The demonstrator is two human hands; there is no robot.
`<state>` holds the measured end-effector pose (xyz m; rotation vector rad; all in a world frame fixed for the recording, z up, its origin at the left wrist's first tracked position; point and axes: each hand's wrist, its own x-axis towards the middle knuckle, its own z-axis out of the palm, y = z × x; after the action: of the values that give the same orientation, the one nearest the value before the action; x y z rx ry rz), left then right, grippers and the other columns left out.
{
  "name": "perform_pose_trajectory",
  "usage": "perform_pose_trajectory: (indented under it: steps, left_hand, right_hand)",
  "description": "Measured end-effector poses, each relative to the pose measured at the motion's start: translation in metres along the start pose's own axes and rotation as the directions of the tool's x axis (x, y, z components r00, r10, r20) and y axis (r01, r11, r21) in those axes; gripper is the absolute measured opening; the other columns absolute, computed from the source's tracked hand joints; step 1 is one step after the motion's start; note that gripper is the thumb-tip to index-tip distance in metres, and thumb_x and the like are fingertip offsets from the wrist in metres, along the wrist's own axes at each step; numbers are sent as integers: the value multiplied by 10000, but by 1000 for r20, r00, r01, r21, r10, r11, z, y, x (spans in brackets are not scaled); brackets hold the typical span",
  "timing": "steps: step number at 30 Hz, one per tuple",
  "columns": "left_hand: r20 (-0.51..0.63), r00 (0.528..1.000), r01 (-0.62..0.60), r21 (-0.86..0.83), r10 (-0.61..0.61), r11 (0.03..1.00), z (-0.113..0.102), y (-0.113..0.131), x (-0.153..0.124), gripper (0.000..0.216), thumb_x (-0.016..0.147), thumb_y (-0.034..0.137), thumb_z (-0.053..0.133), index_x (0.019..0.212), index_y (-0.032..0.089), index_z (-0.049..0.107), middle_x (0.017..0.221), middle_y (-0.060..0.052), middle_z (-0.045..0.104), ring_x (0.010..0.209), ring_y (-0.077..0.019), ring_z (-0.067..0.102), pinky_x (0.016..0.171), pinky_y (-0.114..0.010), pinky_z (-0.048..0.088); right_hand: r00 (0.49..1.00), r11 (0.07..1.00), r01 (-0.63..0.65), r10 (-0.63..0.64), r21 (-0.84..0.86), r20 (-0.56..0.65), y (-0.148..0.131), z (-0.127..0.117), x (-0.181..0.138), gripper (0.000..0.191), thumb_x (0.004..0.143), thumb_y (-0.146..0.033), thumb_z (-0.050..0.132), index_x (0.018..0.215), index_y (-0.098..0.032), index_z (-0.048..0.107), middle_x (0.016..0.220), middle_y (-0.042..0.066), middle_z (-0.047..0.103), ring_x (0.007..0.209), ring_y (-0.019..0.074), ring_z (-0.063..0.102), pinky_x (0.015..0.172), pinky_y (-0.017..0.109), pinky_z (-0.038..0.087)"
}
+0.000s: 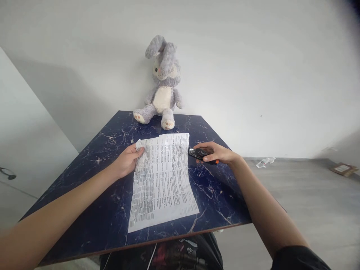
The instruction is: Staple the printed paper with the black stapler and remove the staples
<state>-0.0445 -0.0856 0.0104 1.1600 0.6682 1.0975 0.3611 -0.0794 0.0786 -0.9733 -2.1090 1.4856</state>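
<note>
A sheet of printed paper (165,176) is held tilted above the dark blue marbled table (98,195). My left hand (128,161) pinches its upper left edge, thumb on the printed face. My right hand (215,153) is closed around a black handheld tool (201,153) with a shiny front, a ribbed part and an orange bit at the rear; its exact kind is unclear. The tool's front end is at the paper's upper right edge; whether it touches cannot be made out. The sheet's top edge is uneven, stepping lower on the left.
A grey plush rabbit (163,86) sits at the table's far end against the white wall (253,75). A small pale scrap (132,141) lies left of the paper. On the floor at right are a clear plastic wrapper (265,162) and a brown package (343,168).
</note>
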Motion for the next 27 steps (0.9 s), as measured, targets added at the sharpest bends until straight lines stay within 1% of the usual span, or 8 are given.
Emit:
perform_pose_trajectory:
  steps: [3,5,7,14,16,20,24,27]
  left_hand:
    - [14,1000,12,12,-12,1000,-2,-1,1,355,920,378,799,1221,194,761,1126,-129,806,1062,-326,776,876,-439,665]
    - [24,1000,19,13,-19,1000,-1,-1,1,338,929,368,791,1215,191,762,1158,-129,801,1050,-317,779,880,-440,663]
    - [33,999,30,11,-30,1000,1,0,1,325,934,363,785,1212,195,765,1177,-128,797,1036,-308,782,883,-438,661]
    - [11,999,33,24,-33,999,8,6,-1,334,908,373,812,1183,187,780,1117,-123,807,999,-304,786,870,-442,664]
    - [12,999,29,36,-30,999,10,7,-1,338,906,377,813,1179,183,778,1102,-124,809,995,-305,786,860,-441,666]
    - [27,999,29,49,-31,998,11,7,-1,321,926,372,792,1179,178,774,1091,-122,810,991,-300,787,869,-440,663]
    - [33,999,37,40,-38,999,12,6,-2,330,929,372,790,1193,175,771,1084,-126,811,1002,-310,786,865,-446,665]
    - [30,999,36,31,-37,999,13,7,-3,332,920,368,803,1186,172,775,1090,-125,811,987,-302,789,863,-437,667]
  right_hand:
    - [996,1000,-12,14,-25,87,-1,2,3,698,749,-472,887,1350,-180,684,1118,107,779,1044,273,744,918,394,613]
    - [986,1000,-3,4,-5,167,-1,3,5,727,729,-463,904,1358,-178,673,1114,105,781,1039,268,745,883,371,618]
    - [979,1000,4,-8,21,206,-2,4,6,736,717,-462,915,1351,-178,672,1105,101,783,1032,263,745,878,364,618]
    - [973,1000,-17,13,16,231,-4,5,3,699,740,-370,920,1362,-170,670,1170,116,768,1074,260,735,911,364,611]
    - [973,999,-30,25,19,230,-4,6,4,666,748,-369,915,1344,-181,682,1156,107,771,1054,252,738,879,350,618]
    - [967,998,-47,35,43,251,-1,15,9,547,742,-370,923,1224,-192,736,1078,82,783,983,220,741,797,297,616]
    - [969,995,-41,17,91,248,2,25,16,555,727,-372,938,1222,-197,760,1111,81,784,1016,222,747,865,312,617]
    - [965,994,-48,21,99,261,4,28,19,590,725,-430,936,1233,-185,764,1136,94,785,1019,231,753,896,343,624]
